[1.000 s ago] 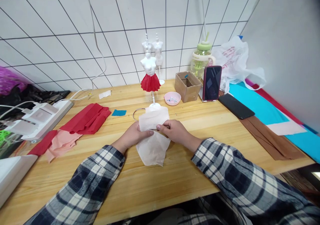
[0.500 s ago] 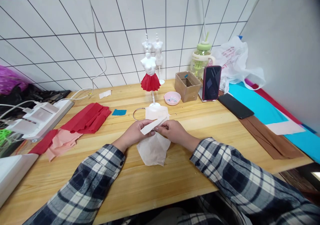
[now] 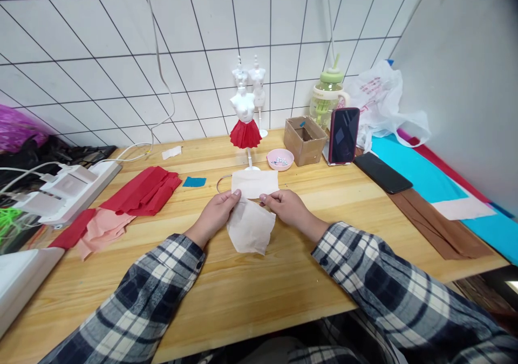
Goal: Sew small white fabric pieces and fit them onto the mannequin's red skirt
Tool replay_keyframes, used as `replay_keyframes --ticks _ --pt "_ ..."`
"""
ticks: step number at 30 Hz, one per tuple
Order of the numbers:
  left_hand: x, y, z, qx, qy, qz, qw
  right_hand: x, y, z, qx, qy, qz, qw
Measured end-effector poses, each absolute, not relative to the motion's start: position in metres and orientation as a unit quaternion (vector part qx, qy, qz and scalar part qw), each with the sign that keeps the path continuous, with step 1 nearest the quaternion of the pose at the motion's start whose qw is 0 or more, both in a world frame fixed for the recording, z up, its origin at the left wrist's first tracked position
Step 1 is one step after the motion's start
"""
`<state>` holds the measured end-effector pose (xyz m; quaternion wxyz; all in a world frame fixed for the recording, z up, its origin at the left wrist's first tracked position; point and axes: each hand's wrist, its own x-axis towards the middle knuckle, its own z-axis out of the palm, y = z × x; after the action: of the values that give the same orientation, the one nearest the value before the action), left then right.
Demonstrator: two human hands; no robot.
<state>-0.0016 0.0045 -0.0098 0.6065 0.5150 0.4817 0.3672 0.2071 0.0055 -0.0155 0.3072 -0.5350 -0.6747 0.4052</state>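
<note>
My left hand [image 3: 216, 213] pinches the lower left corner of a pale, thin paper piece [image 3: 254, 183] between thumb and fingers. At its lower right corner my right hand [image 3: 290, 209] grips the same piece, which is spread flat between the two. Below them a second stretch of pale paper [image 3: 251, 229], wrinkled and uneven at the bottom, extends toward me; I cannot tell whether it joins the upper piece. Behind the paper stands a small white mannequin [image 3: 244, 107] wearing a pleated red skirt [image 3: 245, 134]. A thin ring [image 3: 218, 183] shows partly, left of the paper.
A pink bowl [image 3: 280, 159] of small beads and a cardboard box [image 3: 305, 141] stand behind my right hand. Folded red paper [image 3: 141, 191] and a blue scrap [image 3: 194, 182] lie left. A propped phone [image 3: 343, 136], a black phone [image 3: 382, 172] and brown paper [image 3: 441, 223] occupy the right.
The upper paper, earlier seen as a narrow slanted strip, is now spread flat and broad. My hands have moved apart. The lower paper has shifted slightly away from me.
</note>
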Motion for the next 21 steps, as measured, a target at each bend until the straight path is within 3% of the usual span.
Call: replay_keyframes --ticks 21 --pt "-0.0082 0.0046 -0.0136 0.494 0.401 0.363 0.681 0.2091 0.0037 -0.0130 -0.496 -0.729 0.377 0.284"
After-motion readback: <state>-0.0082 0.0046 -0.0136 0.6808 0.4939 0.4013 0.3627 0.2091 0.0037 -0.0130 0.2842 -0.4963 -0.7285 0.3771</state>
